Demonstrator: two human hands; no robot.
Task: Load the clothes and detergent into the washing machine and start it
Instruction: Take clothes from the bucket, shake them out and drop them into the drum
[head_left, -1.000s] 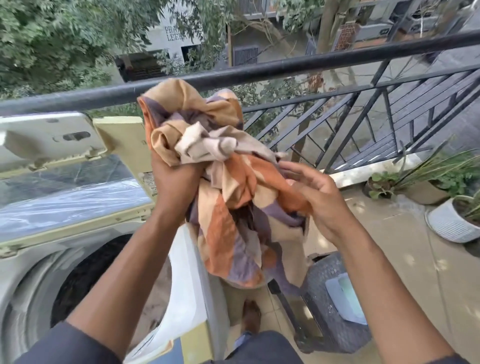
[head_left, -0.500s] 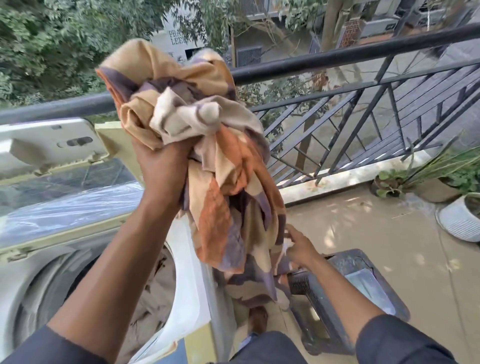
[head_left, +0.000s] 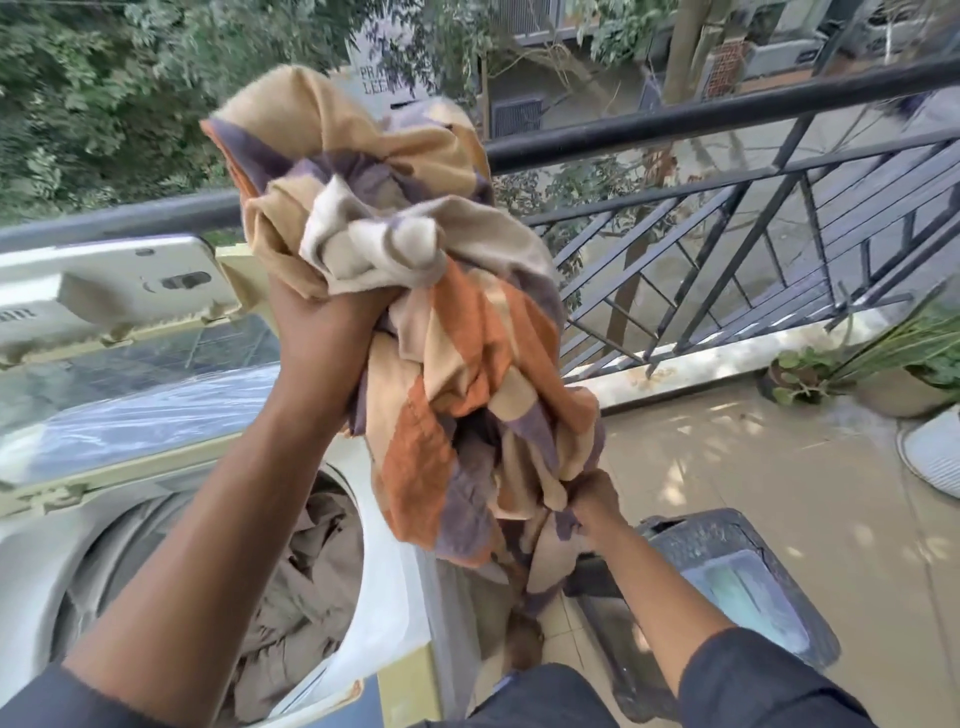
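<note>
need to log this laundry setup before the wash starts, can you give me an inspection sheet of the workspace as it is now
Surface: tan tiled balcony floor, dappled with sun.
Job's things: white top-loading washing machine, its lid raised; beige clothes already in the drum; orange, tan and purple patterned cloth held bunched beside the opening. No detergent seen.
Clutter: dark woven basket on the floor; potted plants and a white ribbed pot at the right.
Grippers: left hand grips the cloth's upper bunch; right hand pinches its lower part.
Cables: nothing seen.
Surroundings: black metal railing, trees and buildings beyond.
</note>
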